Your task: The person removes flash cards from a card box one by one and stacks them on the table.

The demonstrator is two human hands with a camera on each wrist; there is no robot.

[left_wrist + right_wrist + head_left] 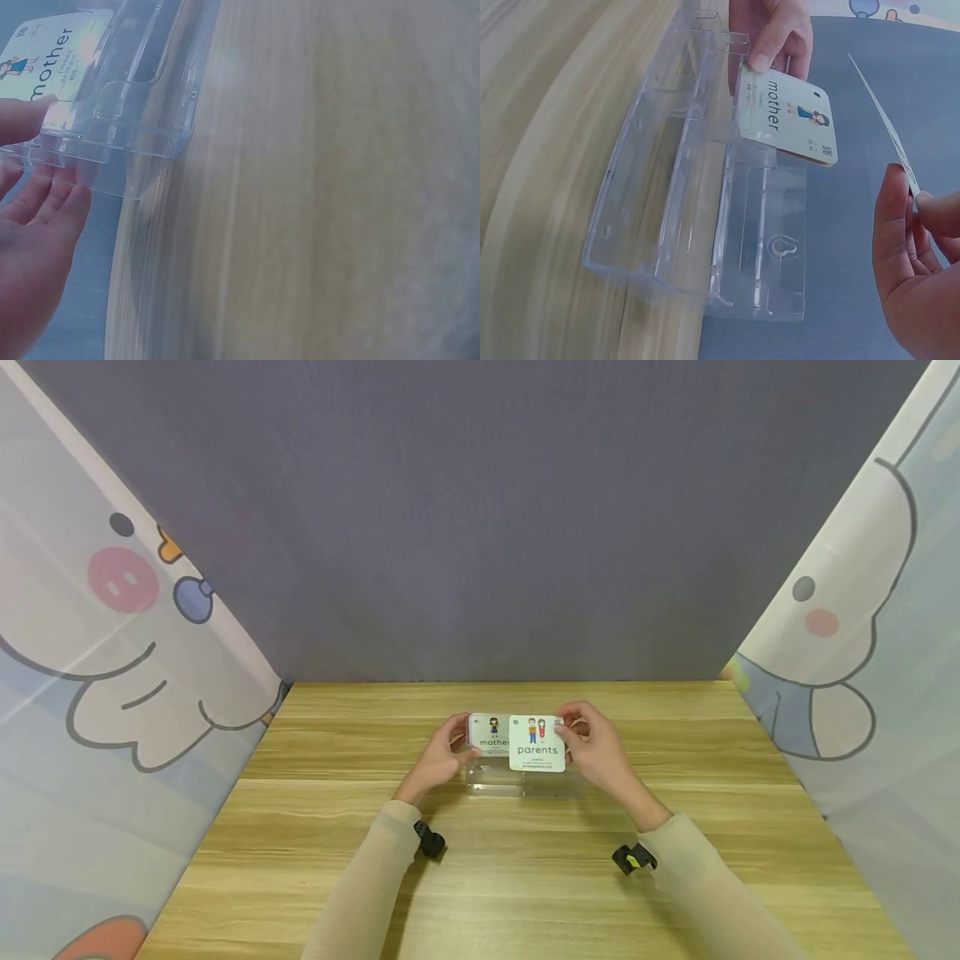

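A clear plastic rack with stepped compartments (525,788) stands on the table. My left hand (438,758) grips its left end, thumb in front and fingers behind, as the left wrist view shows. The white flashcard reading "mother" (784,112) stands in the rack's back compartment, close to the left thumb. Between thumb and fingers, my right hand (597,752) pinches the card reading "parents" (537,762), raised in front of the rack's right half. That card is edge-on in the right wrist view, apart from the rack. From the head, it covers the right edge of the "mother" card.
The rack rests on a wood-grain table (337,860). Behind the table rises a grey wall panel (480,527). Cartoon-printed curtains (75,710) hang on both sides. A small black device (430,841) is strapped at each wrist.
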